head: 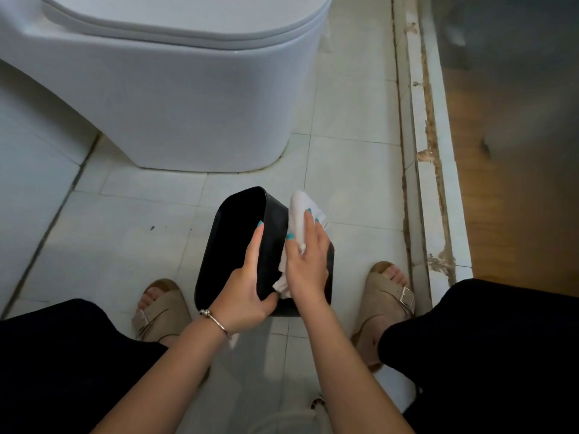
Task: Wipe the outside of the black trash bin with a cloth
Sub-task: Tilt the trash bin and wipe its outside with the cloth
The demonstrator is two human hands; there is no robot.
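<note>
Bathroom floor [351, 126] of pale square tiles, grout lines soiled; a chipped white threshold [435, 170] borders wood flooring at right. A white toilet [175, 98] stands behind. The black trash bin [238, 245] sits tilted on the floor between two sandalled feet. Left hand [247, 289] grips its rim; right hand [305, 261] presses a white cloth [297, 214] flat against its outer wall. No legible markings.

The black plastic trash bin [238, 245] sits tipped on the pale tiled floor [131, 214], between my two tan sandals [159, 305]. The white toilet [175, 98] is behind it. My left hand [247, 292] holds its rim. My right hand [305, 261] presses the white cloth [297, 214] on its right side.
</note>
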